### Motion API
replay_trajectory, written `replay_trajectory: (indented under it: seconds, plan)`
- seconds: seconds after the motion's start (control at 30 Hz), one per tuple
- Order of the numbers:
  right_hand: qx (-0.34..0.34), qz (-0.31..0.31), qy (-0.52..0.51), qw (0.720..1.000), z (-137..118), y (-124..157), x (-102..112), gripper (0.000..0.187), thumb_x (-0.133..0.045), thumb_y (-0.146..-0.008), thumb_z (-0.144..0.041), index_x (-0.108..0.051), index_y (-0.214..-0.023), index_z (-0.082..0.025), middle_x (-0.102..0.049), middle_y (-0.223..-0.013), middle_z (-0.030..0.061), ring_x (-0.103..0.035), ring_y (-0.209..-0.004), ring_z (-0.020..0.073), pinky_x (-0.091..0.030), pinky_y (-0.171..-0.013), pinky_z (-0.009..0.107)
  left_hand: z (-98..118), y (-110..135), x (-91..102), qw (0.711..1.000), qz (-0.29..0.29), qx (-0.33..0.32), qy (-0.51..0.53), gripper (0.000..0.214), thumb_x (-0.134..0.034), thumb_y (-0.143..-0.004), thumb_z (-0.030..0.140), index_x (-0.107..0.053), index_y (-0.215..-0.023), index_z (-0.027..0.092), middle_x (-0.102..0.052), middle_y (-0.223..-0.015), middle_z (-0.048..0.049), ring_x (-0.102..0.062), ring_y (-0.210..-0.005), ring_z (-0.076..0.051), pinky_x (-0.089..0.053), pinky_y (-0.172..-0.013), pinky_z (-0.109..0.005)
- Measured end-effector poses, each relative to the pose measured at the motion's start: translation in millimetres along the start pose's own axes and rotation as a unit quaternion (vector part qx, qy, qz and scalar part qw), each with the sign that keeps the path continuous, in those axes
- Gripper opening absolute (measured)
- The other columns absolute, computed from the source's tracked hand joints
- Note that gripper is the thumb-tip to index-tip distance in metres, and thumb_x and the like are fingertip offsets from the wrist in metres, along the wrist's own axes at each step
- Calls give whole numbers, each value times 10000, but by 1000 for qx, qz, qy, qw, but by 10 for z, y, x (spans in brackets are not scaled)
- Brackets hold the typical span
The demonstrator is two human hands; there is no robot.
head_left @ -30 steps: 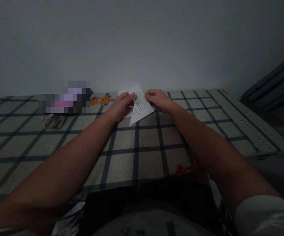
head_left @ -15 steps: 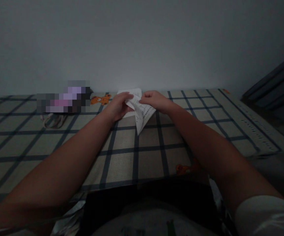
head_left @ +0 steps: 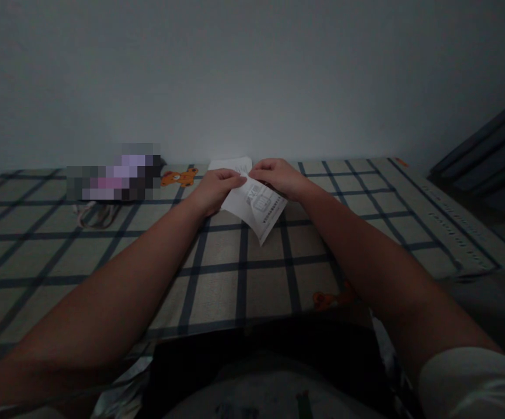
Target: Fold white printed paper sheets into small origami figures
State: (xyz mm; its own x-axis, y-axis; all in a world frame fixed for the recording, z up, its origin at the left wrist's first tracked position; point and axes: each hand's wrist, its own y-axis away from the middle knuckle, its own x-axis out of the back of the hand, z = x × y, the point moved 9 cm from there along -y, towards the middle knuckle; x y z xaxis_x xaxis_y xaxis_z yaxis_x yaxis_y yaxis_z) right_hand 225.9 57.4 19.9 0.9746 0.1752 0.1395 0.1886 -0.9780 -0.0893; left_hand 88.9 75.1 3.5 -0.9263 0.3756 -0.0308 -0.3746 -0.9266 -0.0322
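A white printed paper sheet [head_left: 258, 208] hangs by its top edge a little above a checked cloth [head_left: 217, 262], its free corner pointing down toward me. My left hand [head_left: 215, 189] pinches the sheet's upper left edge, fingers closed on it. My right hand [head_left: 278, 176] pinches the upper right edge in the same way. The two hands nearly touch above the sheet. Another white paper [head_left: 228, 164] lies flat on the cloth just behind my hands, partly hidden by them.
A blurred purple and dark object [head_left: 115, 174] lies at the far left by the wall, with a pale cord [head_left: 95, 215] in front of it. Orange bear prints [head_left: 177, 176] mark the cloth. A dark slanted panel [head_left: 488, 157] stands at the right.
The folded triangular sheet that lay on the cloth has been lifted and unfolded. It now hangs wider, with its printed face toward me. Both hands stayed close together.
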Motion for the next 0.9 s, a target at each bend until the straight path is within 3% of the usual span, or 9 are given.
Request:
replay_trajectory:
  seconds: [0.27, 0.37, 0.67, 0.9]
  plan:
    - [-2, 6, 72, 997, 29, -4, -3, 124, -629, -810, -261, -643, -785, -141, -571, -635, -2, -502, -514, 85, -368, -448, 210, -20, -25, -5, 1000, 3, -12, -6, 155, -759, -639, 247, -652, -721, 171, -612, -586, 21, -515, -449, -90, -350, -432, -215]
    - [13, 4, 76, 997, 35, -21, -13, 139, -629, -808, -277, -637, -786, -140, -564, -643, -5, -501, -532, 84, -362, -458, 204, -46, -53, 20, 1000, 6, -18, -1, 159, -752, -646, 269, -638, -712, 180, -556, -525, 41, -454, -386, -80, -284, -386, -212]
    - [30, 6, 106, 994, 12, -21, -36, 138, -618, -810, -260, -651, -829, -127, -601, -697, 14, -530, -576, 93, -376, -487, 203, 21, -22, 20, 998, 26, -46, -38, 168, -738, -635, 281, -609, -650, 174, -540, -511, 38, -436, -387, -82, -265, -389, -217]
    - [-3, -11, 115, 993, 10, 9, -42, 127, -582, -832, -239, -636, -779, -137, -577, -638, 6, -501, -518, 85, -351, -444, 201, 95, -42, 62, 995, 53, -80, 12, 138, -709, -622, 222, -578, -608, 178, -556, -522, 37, -469, -434, -92, -338, -434, -221]
